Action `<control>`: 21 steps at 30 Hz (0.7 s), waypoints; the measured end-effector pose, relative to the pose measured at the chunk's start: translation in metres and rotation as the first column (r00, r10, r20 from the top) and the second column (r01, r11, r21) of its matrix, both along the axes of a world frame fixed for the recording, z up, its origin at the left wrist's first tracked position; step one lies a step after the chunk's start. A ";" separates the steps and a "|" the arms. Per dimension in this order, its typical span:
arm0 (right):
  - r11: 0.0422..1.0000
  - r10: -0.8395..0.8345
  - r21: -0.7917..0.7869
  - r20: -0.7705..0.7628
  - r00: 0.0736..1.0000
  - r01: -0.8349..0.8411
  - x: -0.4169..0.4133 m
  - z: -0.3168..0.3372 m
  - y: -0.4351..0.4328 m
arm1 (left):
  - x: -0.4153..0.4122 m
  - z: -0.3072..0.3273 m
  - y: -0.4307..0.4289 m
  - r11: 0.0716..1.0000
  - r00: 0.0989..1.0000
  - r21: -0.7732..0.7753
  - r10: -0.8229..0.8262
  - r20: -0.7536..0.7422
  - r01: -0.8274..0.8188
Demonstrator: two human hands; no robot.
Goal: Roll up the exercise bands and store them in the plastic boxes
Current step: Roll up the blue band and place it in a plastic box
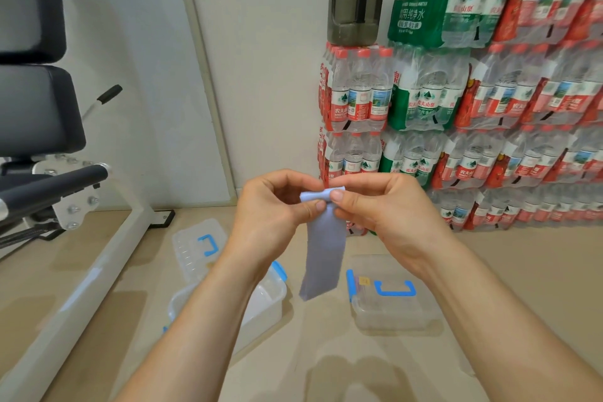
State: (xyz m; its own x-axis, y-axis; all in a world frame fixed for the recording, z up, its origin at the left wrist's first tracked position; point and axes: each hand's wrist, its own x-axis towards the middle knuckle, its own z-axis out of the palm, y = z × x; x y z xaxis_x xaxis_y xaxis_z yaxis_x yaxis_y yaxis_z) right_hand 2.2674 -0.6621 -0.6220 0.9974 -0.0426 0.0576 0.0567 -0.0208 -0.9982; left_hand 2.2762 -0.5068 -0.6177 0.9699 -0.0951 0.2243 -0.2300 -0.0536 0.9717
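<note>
**Lavender band pinched at its rolled top edge**

While both hands meet at the centre of the view, the lavender exercise band (323,245) hangs between them, its top edge curled into a small roll and the rest dangling straight down, clear of the floor (326,369). The left hand (274,206) has its grip pressed together on the left end of that roll, thumb tip against the fabric. The right hand (381,206) pinches the right end in the same way, thumb on the near side and fingers (355,181) behind.

Below the hands, at about 7 o'clock from the band, an open clear plastic box (261,310) with blue clips sits on the floor, partly hidden by the left forearm. Its clear lid (195,248) with a blue handle lies just beyond it, at about 9 o'clock from the band's lower end. At 4 o'clock, a second plastic box (388,300) stands closed, blue handle on top, with something coloured faintly visible inside.

Shrink-wrapped packs of bottled water (489,108) are stacked against the wall at 2 o'clock, a large smoky-grey water jug (357,0) standing on the leftmost stack. A padded exercise machine (36,108) on a white frame fills the 9 o'clock side.
</note>
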 end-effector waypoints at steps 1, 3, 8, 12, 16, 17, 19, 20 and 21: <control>1.000 -0.006 -0.012 0.013 1.000 0.006 0.000 0.000 0.000 | 0.000 0.000 0.000 1.000 1.000 0.006 -0.009 0.003 0.009; 1.000 -0.017 -0.019 0.027 0.999 0.017 -0.001 0.001 0.001 | 0.000 0.001 0.001 0.999 0.999 0.016 -0.041 0.003 0.041; 1.000 0.010 -0.014 0.007 1.000 -0.010 0.000 0.003 -0.003 | 0.001 0.004 0.011 0.980 0.978 0.028 -0.196 -0.064 0.198; 0.995 0.097 0.031 -0.024 0.995 -0.096 -0.001 0.001 -0.003 | 0.001 0.004 0.013 0.985 0.985 0.046 -0.161 -0.067 0.164; 0.985 0.146 0.103 -0.059 0.987 -0.140 -0.001 -0.002 -0.001 | 0.000 0.005 0.010 0.996 0.995 0.009 -0.086 -0.051 0.086; 0.986 0.140 0.105 -0.063 0.988 -0.132 0.000 -0.004 -0.001 | 0.001 0.005 0.010 0.998 0.996 0.007 -0.068 -0.051 0.069; 0.988 0.119 0.110 -0.060 0.991 -0.112 0.002 -0.006 0.000 | 0.001 0.006 0.010 0.998 0.998 0.027 -0.048 -0.044 0.049; 0.988 0.114 0.113 -0.055 0.992 -0.107 0.003 -0.006 0.001 | 0.001 0.006 0.010 0.998 0.998 0.044 -0.040 -0.039 0.042; 0.987 0.112 0.117 -0.048 0.993 -0.106 0.003 -0.006 0.001 | 0.000 0.006 0.009 0.998 0.999 0.061 -0.032 -0.033 0.034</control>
State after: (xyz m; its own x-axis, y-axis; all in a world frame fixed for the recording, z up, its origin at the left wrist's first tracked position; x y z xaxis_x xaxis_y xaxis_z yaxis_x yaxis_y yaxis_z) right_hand 2.2707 -0.6612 -0.6285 0.9980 0.0634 0.0041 -0.0020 0.0968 -0.9953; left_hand 2.2762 -0.4976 -0.6117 0.9726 -0.1395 0.1858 -0.2013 -0.1064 0.9737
